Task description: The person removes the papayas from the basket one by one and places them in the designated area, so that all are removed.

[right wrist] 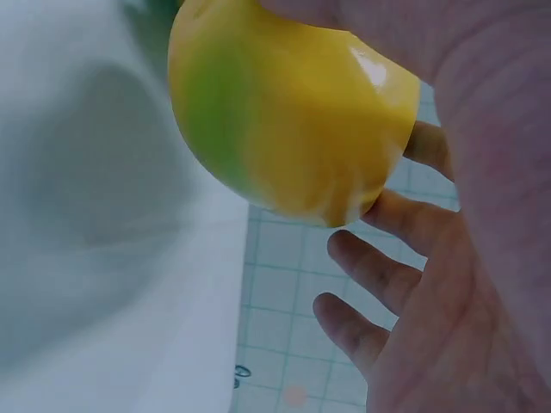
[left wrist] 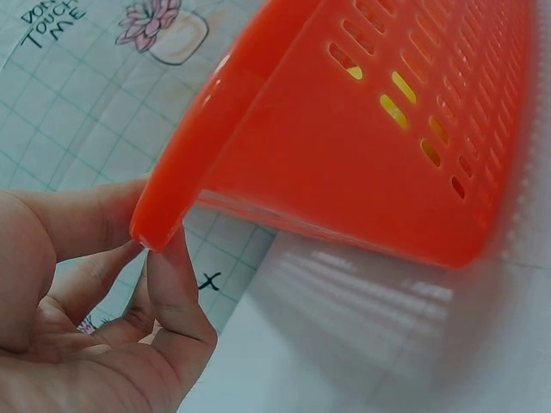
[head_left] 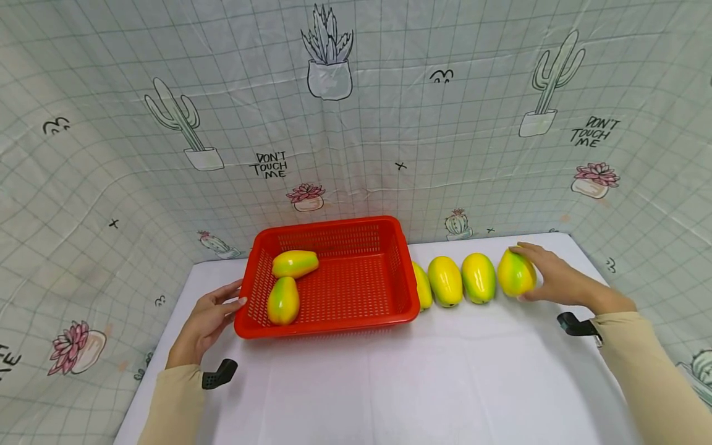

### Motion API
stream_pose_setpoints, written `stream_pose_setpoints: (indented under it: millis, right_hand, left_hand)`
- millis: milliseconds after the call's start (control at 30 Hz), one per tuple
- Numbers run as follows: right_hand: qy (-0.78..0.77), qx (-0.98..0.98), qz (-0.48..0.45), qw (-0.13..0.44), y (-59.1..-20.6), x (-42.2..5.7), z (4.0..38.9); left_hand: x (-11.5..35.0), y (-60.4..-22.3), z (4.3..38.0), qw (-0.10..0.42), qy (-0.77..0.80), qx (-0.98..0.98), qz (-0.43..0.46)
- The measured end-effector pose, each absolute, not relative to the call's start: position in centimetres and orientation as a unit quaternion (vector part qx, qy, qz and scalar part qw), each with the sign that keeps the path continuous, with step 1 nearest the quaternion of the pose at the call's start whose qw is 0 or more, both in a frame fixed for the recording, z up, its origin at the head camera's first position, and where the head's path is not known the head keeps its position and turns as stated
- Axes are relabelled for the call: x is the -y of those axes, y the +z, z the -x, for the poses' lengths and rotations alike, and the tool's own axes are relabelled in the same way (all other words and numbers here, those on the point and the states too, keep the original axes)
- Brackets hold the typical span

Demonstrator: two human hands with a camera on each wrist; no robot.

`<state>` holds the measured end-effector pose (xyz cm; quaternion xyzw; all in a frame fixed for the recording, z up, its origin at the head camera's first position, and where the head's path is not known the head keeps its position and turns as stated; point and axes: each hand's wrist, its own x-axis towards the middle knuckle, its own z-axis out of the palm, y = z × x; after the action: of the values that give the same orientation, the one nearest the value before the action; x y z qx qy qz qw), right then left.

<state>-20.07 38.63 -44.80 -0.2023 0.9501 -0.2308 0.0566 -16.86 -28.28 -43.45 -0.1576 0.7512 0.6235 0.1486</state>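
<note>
My left hand (head_left: 209,319) pinches the left rim of a red plastic basket (head_left: 334,321) between thumb and fingers; the left wrist view shows this rim (left wrist: 185,155) up close. Inside the basket's left part lie two yellow-green mangoes, one mango (head_left: 295,264) behind the other mango (head_left: 283,301). At the right end of a row of fruit, my right hand (head_left: 559,275) holds a mango (head_left: 515,273) between thumb and fingers. In the right wrist view this mango (right wrist: 275,112) shows a green patch, and two of the fingers stand off it.
Between basket and right hand, a row of mangoes lies on the white table (head_left: 361,389): a mango (head_left: 479,278), another mango (head_left: 445,281) and one mango (head_left: 423,287) partly hidden by the basket wall. A patterned cloth (head_left: 378,123) rises behind and at both sides.
</note>
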Motion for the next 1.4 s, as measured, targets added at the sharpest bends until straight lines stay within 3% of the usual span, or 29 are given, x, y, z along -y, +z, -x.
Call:
stream_pose_setpoints:
  millis: [1000, 1400]
  right_hand:
    - [-0.200, -0.947, 0.234, 0.096, -46.5, -38.1, 21.3]
    - [-0.153, -0.955, 0.246, 0.067, -45.1, -36.8, 21.4]
  left_hand:
    - [28.3, -43.6, 16.8, 0.146, 0.625, -0.750, 0.160]
    - [28.3, -43.5, 16.7, 0.145, 0.622, -0.753, 0.159]
